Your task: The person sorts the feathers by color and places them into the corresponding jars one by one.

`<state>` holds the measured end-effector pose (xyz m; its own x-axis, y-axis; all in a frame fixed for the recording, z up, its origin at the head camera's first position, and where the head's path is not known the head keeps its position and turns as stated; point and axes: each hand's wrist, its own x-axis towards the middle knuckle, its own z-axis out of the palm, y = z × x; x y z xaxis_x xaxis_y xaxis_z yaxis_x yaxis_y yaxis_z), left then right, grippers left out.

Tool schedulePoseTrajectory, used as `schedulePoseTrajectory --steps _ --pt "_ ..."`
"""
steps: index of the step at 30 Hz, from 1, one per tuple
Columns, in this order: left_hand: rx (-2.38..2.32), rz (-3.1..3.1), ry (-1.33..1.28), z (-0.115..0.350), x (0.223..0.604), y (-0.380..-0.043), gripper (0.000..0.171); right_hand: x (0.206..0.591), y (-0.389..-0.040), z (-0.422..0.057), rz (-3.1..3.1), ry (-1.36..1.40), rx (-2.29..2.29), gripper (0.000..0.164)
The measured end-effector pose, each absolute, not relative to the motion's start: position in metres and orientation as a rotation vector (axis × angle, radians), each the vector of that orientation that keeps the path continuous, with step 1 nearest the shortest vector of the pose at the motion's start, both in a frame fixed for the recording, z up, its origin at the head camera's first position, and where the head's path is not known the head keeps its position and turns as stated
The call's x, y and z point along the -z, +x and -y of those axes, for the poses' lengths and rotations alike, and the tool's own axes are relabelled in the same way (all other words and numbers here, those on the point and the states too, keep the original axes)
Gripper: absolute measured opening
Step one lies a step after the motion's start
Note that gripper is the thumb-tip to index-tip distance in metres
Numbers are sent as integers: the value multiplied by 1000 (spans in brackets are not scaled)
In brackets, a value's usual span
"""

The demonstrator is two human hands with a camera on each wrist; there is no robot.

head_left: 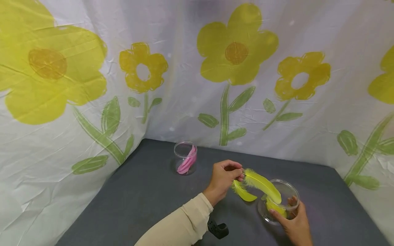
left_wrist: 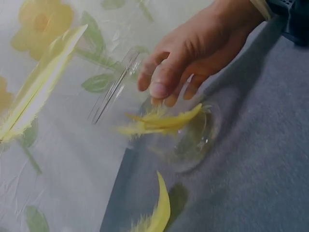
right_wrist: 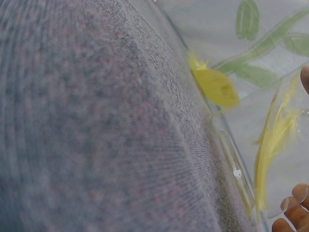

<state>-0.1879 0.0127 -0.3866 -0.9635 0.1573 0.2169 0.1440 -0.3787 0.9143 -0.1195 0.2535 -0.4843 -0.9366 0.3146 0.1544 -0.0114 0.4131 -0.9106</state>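
My left hand (head_left: 226,177) pinches the quill end of a yellow feather (head_left: 263,184), whose tip reaches over the rim of a clear round jar (head_left: 287,182). A second, smaller yellow feather (head_left: 244,193) shows just below those fingers; whether they hold it too I cannot tell. My right hand (head_left: 295,223) grips the jar's side, thumb at the front and fingers behind. In the left wrist view the right hand (left_wrist: 193,58) reaches round the jar, and yellow feathers (left_wrist: 164,122) lie inside it. The right wrist view shows feathers (right_wrist: 270,150) through the clear wall near the fingertips (right_wrist: 297,212).
A second clear jar (head_left: 184,141) with pink feathers (head_left: 187,162) stands at the back left of the dark grey table (head_left: 147,205). Behind and beside the table hangs a white curtain (head_left: 181,102) with printed yellow flowers. A black device (head_left: 218,229) sits at the left wrist.
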Motion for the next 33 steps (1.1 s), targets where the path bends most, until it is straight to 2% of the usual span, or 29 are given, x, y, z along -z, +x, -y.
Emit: schedulePoseTrajectory --steps 18,26,33 --pt "-2462 -2033 518 -76 391 -191 12 482 -120 -252 2368 -273 -1564 97" --pt "-2370 -2131 532 -92 397 -188 11 480 -121 -251 2334 -212 -1553 90" --pt "-2352 -2286 580 -89 401 -193 12 478 -120 -254 2418 -288 -1547 101"
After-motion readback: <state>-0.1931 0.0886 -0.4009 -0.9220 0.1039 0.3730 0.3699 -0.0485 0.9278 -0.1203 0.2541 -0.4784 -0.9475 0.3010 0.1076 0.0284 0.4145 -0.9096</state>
